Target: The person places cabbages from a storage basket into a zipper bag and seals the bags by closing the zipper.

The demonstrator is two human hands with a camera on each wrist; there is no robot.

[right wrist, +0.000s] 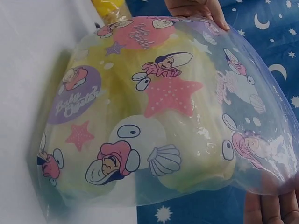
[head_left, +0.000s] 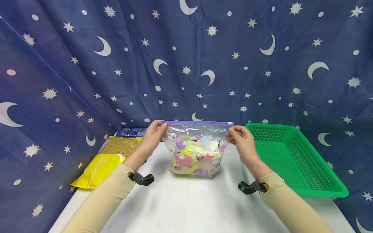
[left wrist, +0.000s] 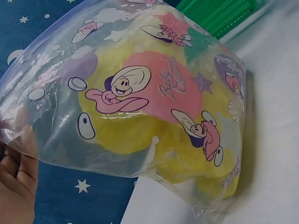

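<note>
A clear zip bag [head_left: 198,152] printed with pink and purple cartoon oysters stands upright in the middle of the table. Along its top runs a purple zip strip [head_left: 195,122], with a white slider [head_left: 230,123] at the right end. Something yellow and pale fills the lower part; the print hides what it is. My left hand [head_left: 152,136] pinches the bag's upper left corner between thumb and fingers. At the upper right corner my right hand [head_left: 242,140] pinches the bag likewise. In the right wrist view the yellow contents [right wrist: 196,135] show through the plastic.
To the right sits a green plastic basket [head_left: 317,149] with slotted walls. A yellow pasta packet [head_left: 102,165] lies at the left, a dark blue packet [head_left: 131,132] behind it. A blue star-and-moon curtain [head_left: 186,58] hangs behind the white table [head_left: 189,207].
</note>
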